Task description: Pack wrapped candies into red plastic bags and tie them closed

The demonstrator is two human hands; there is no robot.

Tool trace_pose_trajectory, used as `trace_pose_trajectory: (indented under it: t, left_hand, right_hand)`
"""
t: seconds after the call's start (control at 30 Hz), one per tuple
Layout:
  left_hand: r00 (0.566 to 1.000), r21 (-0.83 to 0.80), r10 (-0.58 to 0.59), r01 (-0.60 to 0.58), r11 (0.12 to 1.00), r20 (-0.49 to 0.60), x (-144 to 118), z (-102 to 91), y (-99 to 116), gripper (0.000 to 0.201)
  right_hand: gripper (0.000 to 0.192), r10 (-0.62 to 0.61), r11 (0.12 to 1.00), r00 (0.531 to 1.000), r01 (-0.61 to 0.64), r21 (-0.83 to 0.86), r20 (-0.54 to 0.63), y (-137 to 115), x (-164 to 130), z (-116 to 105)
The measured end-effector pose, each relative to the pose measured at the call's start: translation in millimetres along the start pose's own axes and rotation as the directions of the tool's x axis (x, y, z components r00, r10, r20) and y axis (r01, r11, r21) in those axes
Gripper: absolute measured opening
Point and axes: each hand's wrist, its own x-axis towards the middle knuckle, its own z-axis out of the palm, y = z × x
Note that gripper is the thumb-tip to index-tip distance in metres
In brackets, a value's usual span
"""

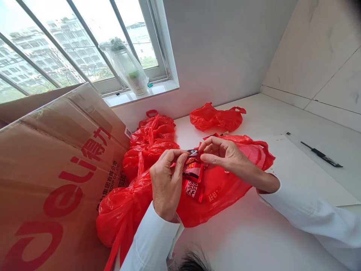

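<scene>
A small dark-and-red wrapped snack packet point(193, 153) is held up over the opened red plastic bag point(225, 192). My left hand point(169, 180) pinches its left end between thumb and forefinger. At the other end, the thumb and forefinger of my right hand point(222, 152) close on the packet's edge. Just below lie more red snack packets point(194, 189) on the spread bag, some with white patterned labels. Part of the pile is hidden behind my fingers.
Several tied red bags point(152, 146) line the left side, beside a large cardboard box point(64, 169). Another red bag point(216, 117) sits near the wall. Paper point(304, 169) and a black pen point(321, 154) lie at right. A plastic-wrapped container point(132, 73) stands on the windowsill.
</scene>
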Motion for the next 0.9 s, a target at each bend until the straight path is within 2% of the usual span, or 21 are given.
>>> trace_pose_trajectory:
  t: [0.13,0.3,0.47,0.63,0.73,0.83,0.9]
  left_hand:
    - [0.997,0.160,0.082,-0.081,0.984,-0.002,-1,0.6,6,0.013]
    - [0.993,0.181,0.110,-0.115,0.977,0.039,0,0.0,8,0.013]
    - [0.987,0.159,0.126,-0.141,0.977,0.102,1,-0.4,3,0.012]
    - [0.983,0.110,0.089,-0.107,0.988,0.158,0,1.3,4,0.012]
    - [0.983,0.083,0.059,-0.074,0.994,0.173,1,2.2,6,0.013]
    - [0.984,0.048,0.039,-0.048,0.998,0.176,1,2.4,5,0.013]
    - [0.986,0.015,0.024,-0.027,1.000,0.165,1,2.5,2,0.013]
  right_hand:
    - [0.009,-0.079,0.990,0.997,0.076,-0.119,-0.018,4,0,1]
    - [0.003,-0.069,0.977,0.997,0.062,-0.205,-0.028,4,0,1]
    - [0.003,-0.036,0.986,0.999,0.030,-0.166,-0.031,5,2,-3]
    - [0.004,-0.015,0.989,0.999,0.009,-0.148,-0.038,8,2,-1]
    - [0.006,-0.071,0.959,0.992,0.037,-0.281,-0.108,6,-2,5]
    - [0.009,-0.168,0.887,0.977,0.090,-0.452,-0.135,4,-4,8]
    - [0.009,-0.161,0.901,0.978,0.091,-0.425,-0.132,4,-3,7]
